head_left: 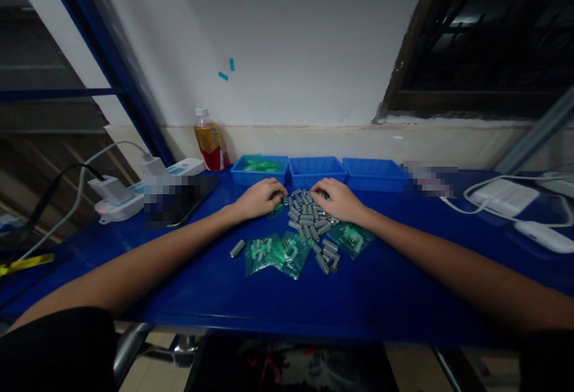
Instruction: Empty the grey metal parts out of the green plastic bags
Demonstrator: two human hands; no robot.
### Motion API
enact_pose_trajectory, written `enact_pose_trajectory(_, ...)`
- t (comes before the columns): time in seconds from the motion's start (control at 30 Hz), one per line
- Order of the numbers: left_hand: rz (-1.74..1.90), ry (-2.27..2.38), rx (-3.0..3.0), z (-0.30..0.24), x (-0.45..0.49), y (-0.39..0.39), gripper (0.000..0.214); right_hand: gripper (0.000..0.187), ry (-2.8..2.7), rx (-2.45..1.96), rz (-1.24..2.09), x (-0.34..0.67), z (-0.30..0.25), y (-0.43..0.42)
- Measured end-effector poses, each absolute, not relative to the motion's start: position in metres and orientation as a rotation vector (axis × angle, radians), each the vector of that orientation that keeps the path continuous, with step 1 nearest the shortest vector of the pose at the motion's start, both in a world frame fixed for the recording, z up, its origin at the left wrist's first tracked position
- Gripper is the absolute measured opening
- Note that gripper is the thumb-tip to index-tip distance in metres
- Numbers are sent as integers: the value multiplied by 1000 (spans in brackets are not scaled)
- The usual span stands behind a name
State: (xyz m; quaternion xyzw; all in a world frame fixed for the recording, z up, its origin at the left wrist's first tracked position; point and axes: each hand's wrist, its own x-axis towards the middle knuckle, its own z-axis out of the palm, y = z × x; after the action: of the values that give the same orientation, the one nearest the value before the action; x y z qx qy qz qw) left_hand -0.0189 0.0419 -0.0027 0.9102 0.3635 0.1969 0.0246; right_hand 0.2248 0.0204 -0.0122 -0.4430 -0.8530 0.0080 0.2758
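A heap of small grey cylinders [309, 219] lies in the middle of the blue table [381, 284]. My left hand [261, 197] rests at the heap's left edge, fingers curled down onto the pieces and a green bag. My right hand [337, 198] sits at the heap's far right edge, fingers bent over the cylinders. What either hand pinches is hidden. Small green bags [275, 253] holding cylinders lie in front of the heap, another green bag [351, 238] lies to the right, and one loose cylinder [237, 248] lies to the left.
Three blue trays [317, 171] line the back edge; the left one holds green bags [260, 164]. A drink bottle [210, 141] stands at their left. A power strip with plugs [134, 192] and a dark phone lie far left, white adapters and cables [502, 196] far right.
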Motion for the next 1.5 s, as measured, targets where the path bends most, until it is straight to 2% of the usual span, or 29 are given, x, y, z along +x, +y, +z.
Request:
enact_pose_trajectory(0.13,585,1198,2773,-2,-8,58,24,16,-2354,-1124,-30,217,-9,32)
enact_pose_trajectory(0.3,830,1083,2776,-6,5,68,32,17,-2383,-1071,-90,208,-7,43)
enact_pose_trajectory(0.43,961,1088,2863,-9,4,60,30,22,-2383,-1050,-223,207,-7,39)
enact_pose_trajectory(0.67,709,1488,2727,-11,-2,61,27,22,-2356,-1112,-215,208,-9,37)
enact_pose_trajectory(1.0,999,895,3043,-7,2,42,23,20,-2326,-1095,-191,209,-11,37)
enact_pose_trajectory(1.3,1267,961,2785,-4,8,39,19,26,-2325,-974,-108,206,-8,36)
enact_pose_trajectory(1.5,1316,971,2677,0,21,33,13,14,-2292,-1001,-234,200,-13,36)
